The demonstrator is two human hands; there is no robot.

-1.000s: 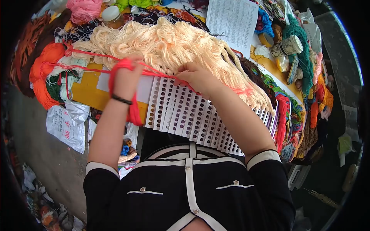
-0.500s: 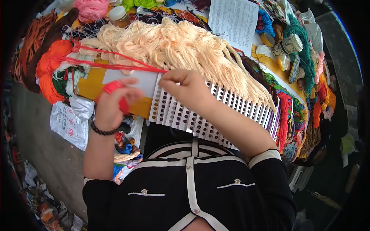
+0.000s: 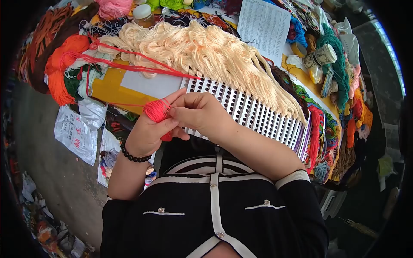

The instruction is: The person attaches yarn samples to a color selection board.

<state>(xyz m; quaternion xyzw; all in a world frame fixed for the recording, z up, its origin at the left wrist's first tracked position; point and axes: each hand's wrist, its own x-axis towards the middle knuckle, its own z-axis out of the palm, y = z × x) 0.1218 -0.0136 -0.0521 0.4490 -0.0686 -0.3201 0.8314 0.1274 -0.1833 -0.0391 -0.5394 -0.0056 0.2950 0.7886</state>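
Red thread is wound in a bundle point(image 3: 156, 110) around the fingers of my left hand point(image 3: 149, 131), whose wrist wears a black bead bracelet. My right hand point(image 3: 200, 112) meets it, thumb and forefinger pinched together at the bundle's right side; any strand between them is too small to make out. A thin red strand runs left from the bundle. Beyond my hands, long red threads point(image 3: 142, 71) stretch from the orange-red skein point(image 3: 64, 56) to the white punched cards point(image 3: 241, 107). Cream thread point(image 3: 185, 47) lies behind the cards, with its ends along them.
A printed sheet point(image 3: 263, 28) lies at the back, near a lidded jar point(image 3: 143, 16) and a white tub point(image 3: 326, 55). Coloured skeins crowd the right edge, including teal thread point(image 3: 340, 69). A white plastic bag point(image 3: 75, 135) hangs at the left front edge.
My left hand has moved right and my right hand has come down from the cards' edge, so they now meet at the red bundle. The view has shifted slightly.
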